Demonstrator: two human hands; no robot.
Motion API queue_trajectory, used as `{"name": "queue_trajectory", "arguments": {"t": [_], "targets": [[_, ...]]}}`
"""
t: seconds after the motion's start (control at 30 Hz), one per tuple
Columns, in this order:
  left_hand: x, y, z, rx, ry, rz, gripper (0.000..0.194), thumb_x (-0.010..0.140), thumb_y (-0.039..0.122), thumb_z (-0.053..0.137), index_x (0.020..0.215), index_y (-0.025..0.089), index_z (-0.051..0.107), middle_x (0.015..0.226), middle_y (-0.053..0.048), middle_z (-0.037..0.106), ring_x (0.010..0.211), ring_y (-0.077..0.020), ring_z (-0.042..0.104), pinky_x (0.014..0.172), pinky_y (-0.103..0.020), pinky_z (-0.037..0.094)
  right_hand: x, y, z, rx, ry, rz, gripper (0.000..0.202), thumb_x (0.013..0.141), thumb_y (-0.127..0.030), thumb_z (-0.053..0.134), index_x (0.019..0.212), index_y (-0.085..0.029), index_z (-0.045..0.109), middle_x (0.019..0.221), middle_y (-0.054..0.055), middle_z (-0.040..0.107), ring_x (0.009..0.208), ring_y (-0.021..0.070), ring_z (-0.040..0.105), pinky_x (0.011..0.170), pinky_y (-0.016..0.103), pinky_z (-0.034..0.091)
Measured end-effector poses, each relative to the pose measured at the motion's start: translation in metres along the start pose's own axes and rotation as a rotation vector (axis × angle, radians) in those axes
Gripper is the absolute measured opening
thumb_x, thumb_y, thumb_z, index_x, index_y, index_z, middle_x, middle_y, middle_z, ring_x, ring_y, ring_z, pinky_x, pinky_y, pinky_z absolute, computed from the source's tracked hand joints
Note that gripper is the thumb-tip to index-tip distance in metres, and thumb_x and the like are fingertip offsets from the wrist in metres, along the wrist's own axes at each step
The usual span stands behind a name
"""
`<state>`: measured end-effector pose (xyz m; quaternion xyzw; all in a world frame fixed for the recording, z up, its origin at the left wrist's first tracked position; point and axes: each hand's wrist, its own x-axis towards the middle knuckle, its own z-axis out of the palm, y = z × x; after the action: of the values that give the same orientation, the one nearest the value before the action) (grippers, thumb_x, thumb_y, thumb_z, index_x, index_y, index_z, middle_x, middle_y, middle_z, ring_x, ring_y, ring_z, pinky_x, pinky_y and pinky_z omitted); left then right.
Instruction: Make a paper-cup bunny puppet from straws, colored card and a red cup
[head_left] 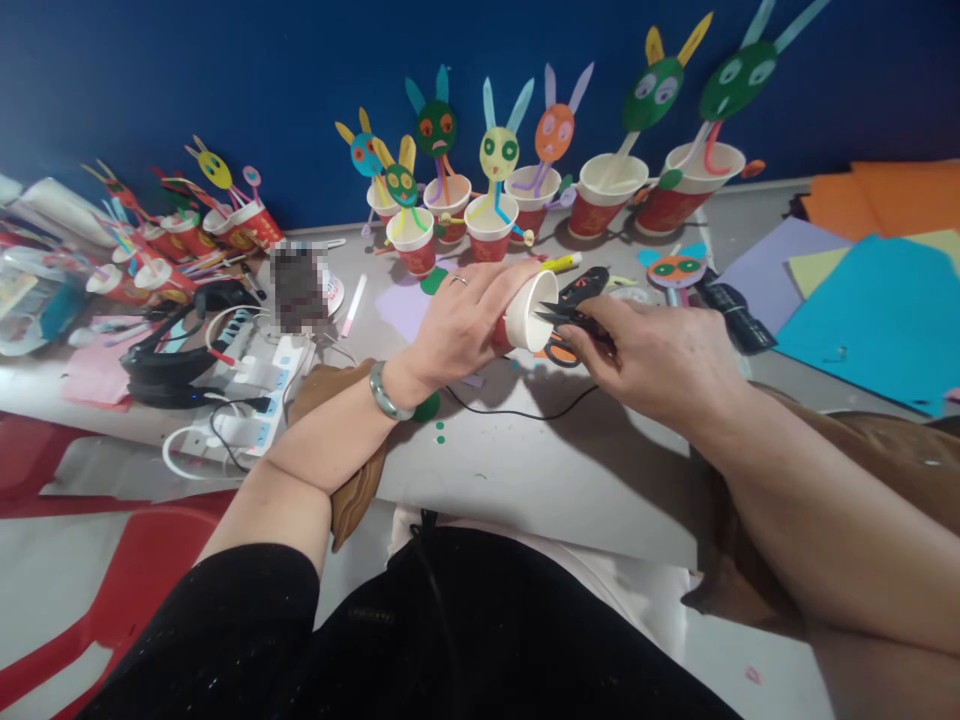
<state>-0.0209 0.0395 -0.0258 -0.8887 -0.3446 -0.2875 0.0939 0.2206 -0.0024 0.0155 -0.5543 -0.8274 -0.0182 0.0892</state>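
Observation:
My left hand (469, 320) is wrapped round a red and white paper cup (531, 312), tipped on its side with its mouth facing right. In my right hand (652, 350) is a pair of dark scissors (555, 313). Their pointed blades reach into the cup's mouth, close to the rim; whether they touch the paper I cannot tell. The handles are mostly hidden by my fingers. Beneath my hands lies another pair of scissors with orange-and-black handles (561, 350). A black tool (587, 287) shows just behind the cup, partly covered.
Along the blue wall stand several red cups (490, 240) with paper animal heads. Coloured paper sheets (874, 315) lie at the right beside a black pouch-like object (739, 315). On the left are a power strip (274, 390), cables and a black headset (176, 355). A thin cord (517, 412) crosses the table.

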Motion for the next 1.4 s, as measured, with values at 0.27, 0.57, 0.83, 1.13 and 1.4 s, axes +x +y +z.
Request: {"name": "queue_trajectory", "arguments": {"t": [0.27,0.57,0.83,1.13,1.4], "targets": [[-0.0019,0.0017,0.0041,-0.016,0.009,0.036,0.067,0.108,0.062,0.042,0.152,0.013,0.049,0.140,-0.021,0.069,0.131,-0.0295,0.066,0.107,-0.044,0.051,-0.0049,-0.0048,-0.0013,-0.053,-0.019,0.018,0.047,0.103,-0.045,0.042,0.108,-0.013,0.077,0.088,0.016,0.078,0.068,0.0244,0.062,0.062,0.034,0.018],[-0.0027,0.0078,0.0073,-0.038,0.041,0.038,0.067,0.108,0.063,0.041,0.148,0.011,0.052,0.136,-0.022,0.072,0.123,-0.0282,0.070,0.102,-0.043,0.053,-0.0101,-0.0060,0.0014,-0.024,-0.025,0.013,0.047,0.105,-0.043,0.037,0.108,-0.017,0.077,0.090,0.017,0.079,0.066,0.0269,0.064,0.063,0.035,0.019],[-0.0023,0.0067,0.0073,-0.045,0.023,0.007,0.076,0.105,0.074,0.037,0.148,0.014,0.053,0.136,-0.021,0.072,0.125,-0.0280,0.070,0.103,-0.043,0.054,-0.0076,-0.0086,-0.0029,-0.026,-0.108,0.058,0.046,0.106,-0.044,0.039,0.111,-0.017,0.075,0.095,0.017,0.080,0.073,0.0296,0.068,0.064,0.035,0.020],[-0.0036,0.0059,0.0086,-0.083,0.022,0.005,0.075,0.105,0.073,0.038,0.149,0.013,0.052,0.138,-0.021,0.071,0.128,-0.0284,0.068,0.106,-0.044,0.054,-0.0069,-0.0054,0.0010,-0.003,-0.099,0.032,0.051,0.106,-0.046,0.034,0.113,-0.017,0.075,0.094,0.018,0.080,0.075,0.0329,0.068,0.064,0.036,0.021],[-0.0030,0.0077,0.0057,-0.095,0.013,-0.008,0.074,0.105,0.072,0.039,0.149,0.013,0.053,0.139,-0.022,0.070,0.130,-0.0292,0.068,0.109,-0.045,0.053,-0.0079,-0.0035,0.0004,0.012,-0.069,0.003,0.051,0.107,-0.048,0.033,0.110,-0.019,0.075,0.090,0.017,0.078,0.072,0.0300,0.067,0.063,0.035,0.020]]}}
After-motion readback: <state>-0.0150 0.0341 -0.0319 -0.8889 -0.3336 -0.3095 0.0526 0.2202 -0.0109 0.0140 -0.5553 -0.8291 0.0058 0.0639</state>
